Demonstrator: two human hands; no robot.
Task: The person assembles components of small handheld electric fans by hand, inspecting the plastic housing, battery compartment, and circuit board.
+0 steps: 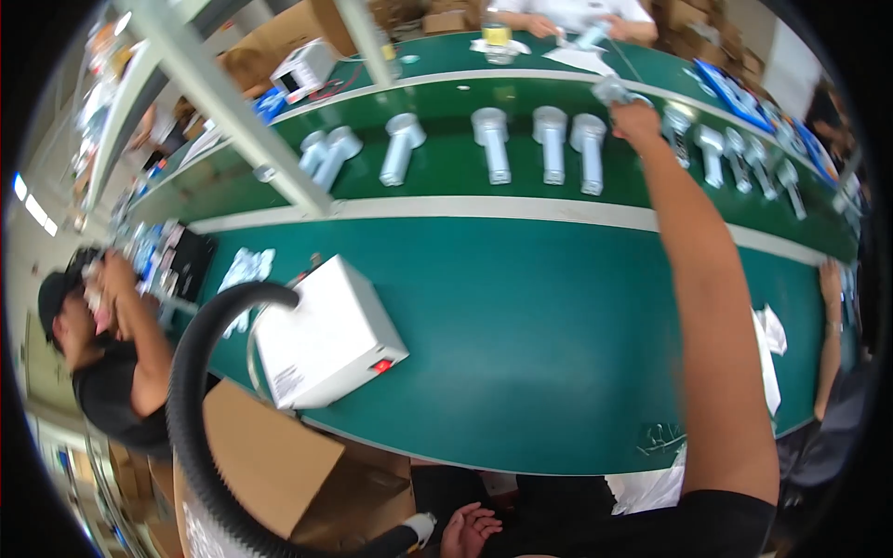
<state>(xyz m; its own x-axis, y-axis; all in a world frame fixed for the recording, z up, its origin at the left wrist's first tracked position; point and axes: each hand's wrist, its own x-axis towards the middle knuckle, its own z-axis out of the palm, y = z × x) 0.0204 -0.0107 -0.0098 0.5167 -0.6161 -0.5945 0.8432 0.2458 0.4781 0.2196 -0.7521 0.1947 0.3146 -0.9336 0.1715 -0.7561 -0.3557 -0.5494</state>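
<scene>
My right arm stretches across the green workbench to the raised green strip behind it. There my right hand [636,123] closes around a pale handheld device, whose greyish round head [610,90] shows beyond the fingers; the hand hides the rest. Just left of that hand lies a light-blue handheld device [590,153] with a wide round head and straight handle. My left hand [472,532] rests low, by my lap, palm up with loosely curled fingers and nothing in it. Close beside it is the pale-tipped end [420,527] of a black corrugated hose [181,409].
A white box with a red switch [335,335] stands on the bench's left, near a slanting grey post [251,121]. More handheld devices [712,156] line the strip. An open carton [270,446] sits below. Co-workers are at the left [130,353], right and far side.
</scene>
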